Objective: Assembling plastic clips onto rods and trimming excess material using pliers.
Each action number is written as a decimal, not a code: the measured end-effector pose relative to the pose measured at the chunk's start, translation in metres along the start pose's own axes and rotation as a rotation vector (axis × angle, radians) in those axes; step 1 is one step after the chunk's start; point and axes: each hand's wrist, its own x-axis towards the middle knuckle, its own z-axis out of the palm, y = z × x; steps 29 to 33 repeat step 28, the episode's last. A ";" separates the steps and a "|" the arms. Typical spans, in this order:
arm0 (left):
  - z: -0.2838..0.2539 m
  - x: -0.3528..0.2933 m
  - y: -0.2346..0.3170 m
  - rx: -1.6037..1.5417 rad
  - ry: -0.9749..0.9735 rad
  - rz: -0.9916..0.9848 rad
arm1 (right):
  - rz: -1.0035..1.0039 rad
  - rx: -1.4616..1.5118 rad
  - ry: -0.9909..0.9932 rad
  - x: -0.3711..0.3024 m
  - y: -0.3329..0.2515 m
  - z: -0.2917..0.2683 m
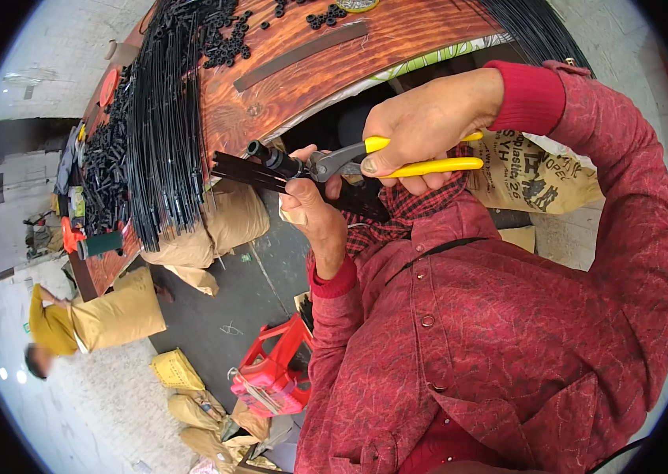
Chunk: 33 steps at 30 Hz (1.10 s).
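Note:
My right hand is closed around a pair of yellow-handled pliers. The dark jaws of the pliers meet the end of a black cylindrical fitting, right by my left fingertips. In my left hand, the fingers are wrapped round this fitting and a few thin black rods that stick out to the left. A pale wrapping covers part of one left finger. Both hands are just off the near edge of a wooden table, above my lap. How the jaws grip is too small to tell.
A thick bundle of long black rods hangs over the table's left part, beside heaped small black tubes. A flat dark strip lies on the table. Below are tan sacks and a red stool. A person handles a sack far left.

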 end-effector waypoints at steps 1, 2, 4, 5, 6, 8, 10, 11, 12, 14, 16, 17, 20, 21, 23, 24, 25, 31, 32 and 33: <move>0.000 -0.001 0.001 0.008 0.018 0.016 | -0.004 -0.026 0.006 -0.002 -0.003 0.001; 0.001 -0.002 0.002 0.016 0.037 0.031 | -0.008 -0.052 0.012 -0.003 -0.006 0.002; 0.003 -0.004 0.003 0.038 0.036 0.046 | 0.000 -0.072 0.014 -0.002 -0.007 0.004; 0.004 -0.004 0.003 0.061 0.036 0.058 | 0.008 -0.090 0.014 -0.002 -0.007 0.004; 0.005 -0.002 0.004 0.061 0.035 0.059 | 0.007 -0.090 0.015 -0.001 -0.007 0.003; 0.005 -0.003 0.004 0.083 0.057 0.071 | -0.023 -0.073 0.038 0.003 -0.004 0.004; 0.005 0.000 0.005 0.054 0.079 0.062 | -0.047 -0.058 0.076 0.009 -0.002 0.009; 0.004 0.003 0.006 0.025 0.098 0.054 | -0.072 -0.043 0.117 0.012 -0.001 0.011; 0.002 0.006 0.006 0.025 0.100 0.059 | -0.075 -0.048 0.118 0.018 0.002 0.014; -0.008 0.015 -0.002 -0.088 0.066 0.012 | -0.140 0.077 0.141 0.034 0.015 0.018; -0.020 0.020 -0.008 -0.130 0.042 0.018 | -0.176 0.090 0.114 0.044 0.021 0.013; -0.025 0.022 -0.008 -0.139 0.010 0.017 | -0.190 0.088 0.170 0.045 0.022 0.011; -0.029 0.025 -0.004 -0.117 0.052 0.021 | -0.230 0.042 0.272 0.048 0.028 -0.003; -0.028 0.028 -0.002 -0.136 0.056 0.026 | -0.250 -0.036 0.345 0.050 0.030 -0.010; -0.028 0.032 0.000 -0.159 0.059 0.043 | -0.251 -0.238 0.530 0.053 0.035 -0.027; -0.031 0.034 -0.003 -0.180 0.032 0.029 | -0.184 -0.389 0.647 0.060 0.039 -0.037; -0.034 0.037 -0.006 -0.203 0.001 0.016 | -0.244 -0.635 0.826 0.075 0.056 -0.053; -0.057 0.040 -0.018 -0.284 -0.181 -0.020 | -0.231 -0.979 1.059 0.101 0.070 -0.074; -0.057 0.040 -0.018 -0.284 -0.181 -0.020 | -0.231 -0.979 1.059 0.101 0.070 -0.074; -0.057 0.040 -0.018 -0.284 -0.181 -0.020 | -0.231 -0.979 1.059 0.101 0.070 -0.074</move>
